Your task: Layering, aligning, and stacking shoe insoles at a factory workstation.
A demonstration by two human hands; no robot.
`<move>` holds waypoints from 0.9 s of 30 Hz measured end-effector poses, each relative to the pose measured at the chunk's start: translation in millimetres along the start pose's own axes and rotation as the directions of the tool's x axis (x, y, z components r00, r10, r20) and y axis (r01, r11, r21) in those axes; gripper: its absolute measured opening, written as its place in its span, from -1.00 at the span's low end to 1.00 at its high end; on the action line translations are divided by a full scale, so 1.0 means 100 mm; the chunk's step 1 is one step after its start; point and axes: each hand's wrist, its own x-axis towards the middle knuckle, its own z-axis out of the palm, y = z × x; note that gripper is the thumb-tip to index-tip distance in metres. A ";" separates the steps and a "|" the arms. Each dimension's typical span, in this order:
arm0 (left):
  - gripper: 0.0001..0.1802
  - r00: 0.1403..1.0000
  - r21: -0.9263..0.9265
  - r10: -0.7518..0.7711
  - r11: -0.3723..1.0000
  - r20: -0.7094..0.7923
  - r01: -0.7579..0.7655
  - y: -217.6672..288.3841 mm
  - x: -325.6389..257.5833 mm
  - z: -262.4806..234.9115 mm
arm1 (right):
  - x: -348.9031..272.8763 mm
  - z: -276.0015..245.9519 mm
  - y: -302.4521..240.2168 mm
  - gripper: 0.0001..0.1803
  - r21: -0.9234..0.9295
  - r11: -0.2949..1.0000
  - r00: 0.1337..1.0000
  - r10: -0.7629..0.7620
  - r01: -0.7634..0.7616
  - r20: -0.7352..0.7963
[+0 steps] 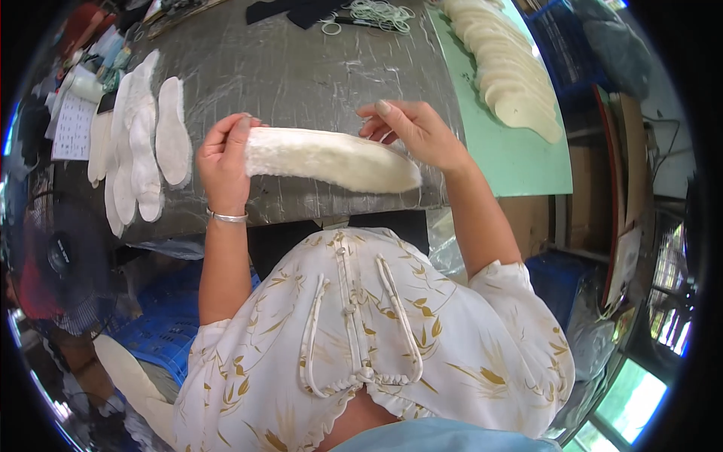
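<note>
A fluffy cream-white insole (331, 160) stretches sideways above the front part of the dark table. My left hand (230, 154) is closed on its left end, thumb on top. At the insole's upper edge, towards its right end, my right hand (410, 132) hovers with the fingers loosely bent and apart; I cannot tell whether a fingertip touches the pile. To the left lie several more white fleecy insoles (143, 151), overlapping in a row, with a single insole (172, 132) beside them.
A long overlapping row of cream insoles (497, 68) lies on a green board (520, 162) at the right. Pale cord loops (384, 15) and dark cloth (290, 11) are at the table's far edge. Left of the table are a black fan (60, 256) and a blue crate (154, 343).
</note>
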 end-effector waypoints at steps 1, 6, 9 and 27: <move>-0.84 1.000 0.010 -0.020 1.000 0.011 0.020 -0.13 0.01 -0.09 | 0.01 -0.03 0.07 -0.45 -0.003 0.999 0.999 0.048 -0.048 0.023; -0.81 0.995 -0.013 0.013 1.000 -0.097 -0.014 -0.58 0.00 -0.33 | -0.22 -0.04 0.51 -0.58 -0.138 0.990 0.999 0.020 -0.024 -0.029; -0.76 1.000 -0.041 -0.003 0.999 -0.029 0.002 -0.63 -0.02 -0.47 | -0.34 0.07 0.51 -0.71 -0.146 0.988 0.990 0.022 -0.042 -0.137; -0.85 0.700 0.537 0.126 0.551 0.703 -0.639 -0.35 -0.21 0.47 | -0.57 0.00 0.38 -0.62 -0.148 0.976 0.980 -0.175 0.160 -0.095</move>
